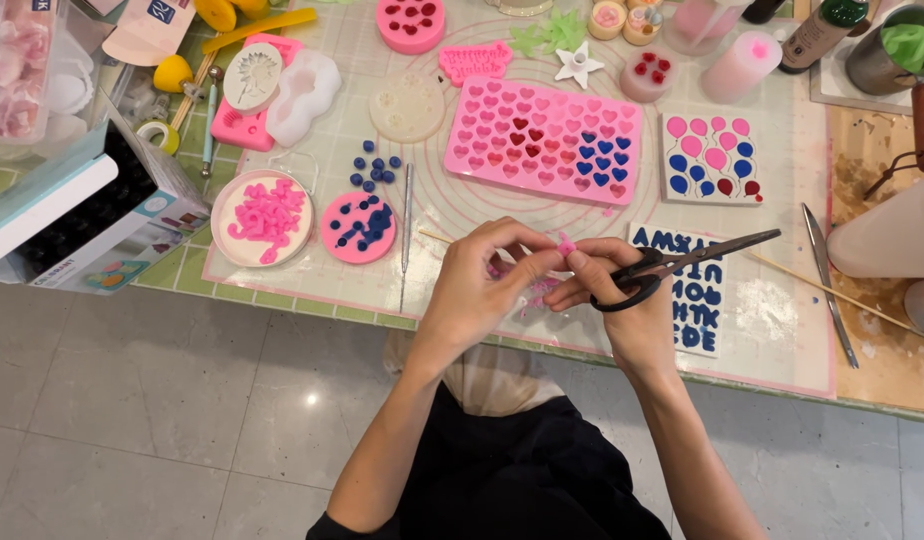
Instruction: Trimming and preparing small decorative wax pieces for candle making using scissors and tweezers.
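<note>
My left hand (pixel 479 285) pinches a tiny pink piece (pixel 565 244) between thumb and fingertips, just over the table's front edge. My right hand (pixel 622 300) meets it from the right, fingertips touching the same piece. That hand also has black scissors (pixel 682 262) looped on its fingers, with the blades pointing up and right. Small pink scraps (pixel 535 292) lie on the mat under my hands. Behind them sits a pink heart mould (pixel 542 140) holding red, pink and blue hearts.
A white letter mould with blue fills (pixel 694 290) lies right of my hands, a balloon mould (pixel 710 160) behind it. Two round dishes (pixel 262 218) (pixel 358 228) hold pink and blue pieces at left. A metal tool (pixel 406 215), tweezers (pixel 830 285), a wooden skewer (pixel 842 295), an open box (pixel 82 210).
</note>
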